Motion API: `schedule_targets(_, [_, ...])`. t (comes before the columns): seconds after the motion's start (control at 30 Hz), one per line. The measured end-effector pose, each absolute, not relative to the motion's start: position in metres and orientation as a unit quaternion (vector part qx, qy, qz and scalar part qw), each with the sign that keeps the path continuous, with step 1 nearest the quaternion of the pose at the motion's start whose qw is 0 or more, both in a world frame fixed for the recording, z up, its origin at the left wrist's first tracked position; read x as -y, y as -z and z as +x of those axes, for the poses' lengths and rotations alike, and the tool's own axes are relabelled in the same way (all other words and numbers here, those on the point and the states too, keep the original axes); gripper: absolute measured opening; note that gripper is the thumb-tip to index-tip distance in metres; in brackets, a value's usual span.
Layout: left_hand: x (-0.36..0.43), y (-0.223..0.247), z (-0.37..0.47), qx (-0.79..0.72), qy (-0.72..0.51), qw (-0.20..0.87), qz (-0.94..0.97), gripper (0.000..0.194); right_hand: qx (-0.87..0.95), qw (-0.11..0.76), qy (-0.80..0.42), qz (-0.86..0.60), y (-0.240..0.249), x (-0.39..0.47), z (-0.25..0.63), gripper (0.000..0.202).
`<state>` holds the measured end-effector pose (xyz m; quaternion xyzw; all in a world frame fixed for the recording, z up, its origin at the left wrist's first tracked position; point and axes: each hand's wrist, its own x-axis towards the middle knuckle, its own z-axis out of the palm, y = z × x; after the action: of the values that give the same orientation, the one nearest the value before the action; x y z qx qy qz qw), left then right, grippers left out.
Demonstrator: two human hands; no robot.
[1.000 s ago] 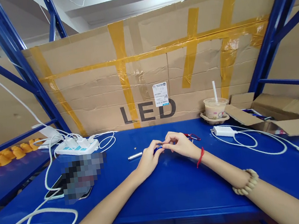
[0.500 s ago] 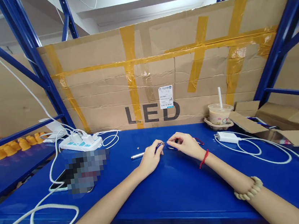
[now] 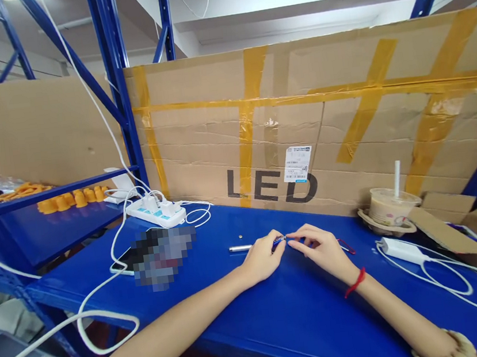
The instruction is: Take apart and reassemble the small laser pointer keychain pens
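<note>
Between the thumb and fingers of my left hand (image 3: 263, 258) is a small blue piece (image 3: 278, 241) with a metallic end pointing right; its exact kind is too small to tell. My right hand (image 3: 322, 249) is pinched at that metallic end, thumb and forefinger almost together. Whatever sits between those fingertips is too small to make out. A thin silver pen-like rod (image 3: 239, 249) lies left of my left hand, its right end hidden behind the hand. Just above the rod is a tiny round piece (image 3: 240, 237). A dark red loop (image 3: 346, 246) lies partly behind my right hand.
A white power strip (image 3: 155, 212) with cables and a phone (image 3: 124, 261) beside a blurred patch are on the left. To the right stand a lidded drink cup (image 3: 392, 206), a white adapter with cable (image 3: 404, 249) and an open cardboard box (image 3: 449, 231). Cardboard (image 3: 200, 148) walls the back.
The view has swung left, so the table things appear further right. My right fingertips have closed in on the metallic end of the blue piece; earlier a small gap separated the hands.
</note>
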<state>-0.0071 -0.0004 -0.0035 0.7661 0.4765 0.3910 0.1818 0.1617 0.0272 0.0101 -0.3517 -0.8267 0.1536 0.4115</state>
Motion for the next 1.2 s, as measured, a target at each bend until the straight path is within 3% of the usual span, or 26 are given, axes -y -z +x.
schedule_targets(0.13, [0.005,0.0,-0.008,-0.475,-0.357,0.137,0.793,0.02,0.798,0.43,-0.23,-0.354,-0.009,-0.03,0.16,0.03])
schedule_targets(0.37, [0.006,-0.001,-0.011,-0.431,-0.318,0.069,0.841,0.024,0.756,0.356,-0.384,-0.392,-0.007,-0.038,0.165,0.032])
schedule_targets(0.73, [0.001,-0.003,-0.015,-0.403,-0.319,0.025,0.857,0.027,0.716,0.399,-0.414,-0.397,-0.013,-0.034,0.156,0.031])
schedule_targets(1.0, [0.002,-0.004,-0.013,-0.44,-0.327,0.091,0.832,0.022,0.745,0.446,-0.358,-0.344,-0.012,-0.035,0.16,0.027])
schedule_targets(1.2, [0.002,-0.002,-0.014,-0.405,-0.315,0.167,0.842,0.021,0.745,0.446,-0.392,-0.305,-0.01,-0.035,0.164,0.02])
